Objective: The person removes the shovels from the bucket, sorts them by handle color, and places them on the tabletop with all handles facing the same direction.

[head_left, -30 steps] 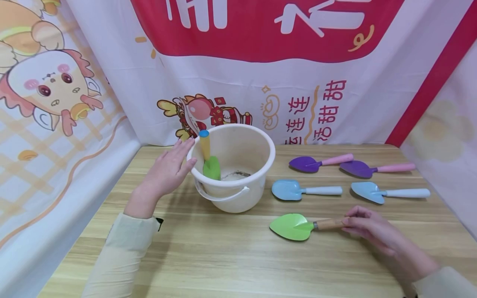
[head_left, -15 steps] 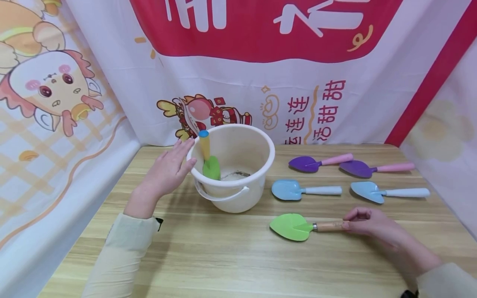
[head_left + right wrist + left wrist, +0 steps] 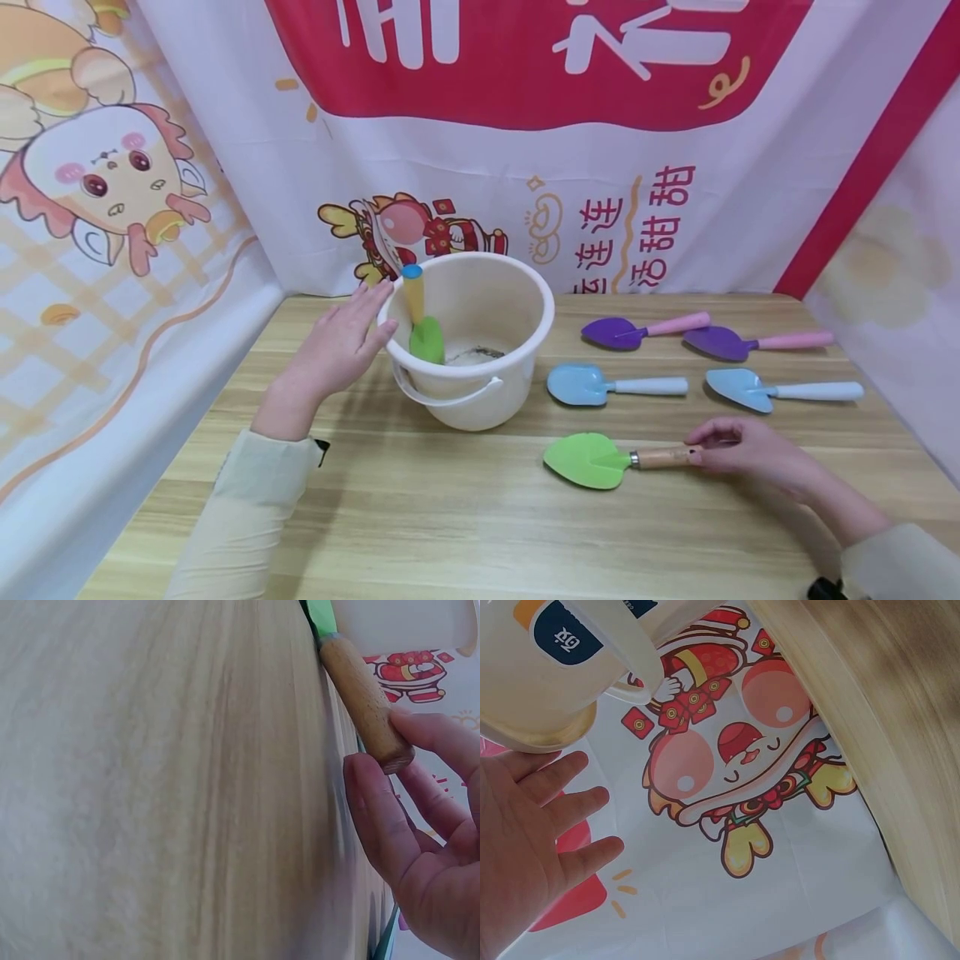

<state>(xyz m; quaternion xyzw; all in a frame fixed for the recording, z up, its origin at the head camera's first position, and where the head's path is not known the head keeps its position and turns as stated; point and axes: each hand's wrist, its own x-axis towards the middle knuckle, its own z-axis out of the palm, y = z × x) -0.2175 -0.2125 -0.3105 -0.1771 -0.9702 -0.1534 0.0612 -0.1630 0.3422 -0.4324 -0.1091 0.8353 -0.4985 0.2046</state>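
A white bucket (image 3: 480, 400) stands upright on the table. Inside it a trowel (image 3: 426, 340) with a green blade and yellow, blue-ended handle leans against the left wall. My left hand (image 3: 337, 337) rests against the bucket's left rim, fingers extended; the left wrist view shows them spread beside the bucket (image 3: 555, 697). My right hand (image 3: 757, 458) pinches the tail end of a wooden handle between thumb and finger. That handle belongs to another green trowel (image 3: 588, 460), lying flat with its blade pointing left. In the right wrist view the wooden handle (image 3: 364, 701) extends past the fingertips.
Behind the right hand lie two light-blue trowels, one (image 3: 577, 385) nearer the bucket and one (image 3: 742, 389) farther right. Two purple trowels with pink handles, one (image 3: 615, 333) left and one (image 3: 720, 342) right, lie farther back. Printed cloth (image 3: 480, 175) hangs behind the table.
The right hand's fingers have slid slightly back toward the end of the wooden handle, showing more of it. The green trowel stays in place, and the left hand and bucket have not moved.
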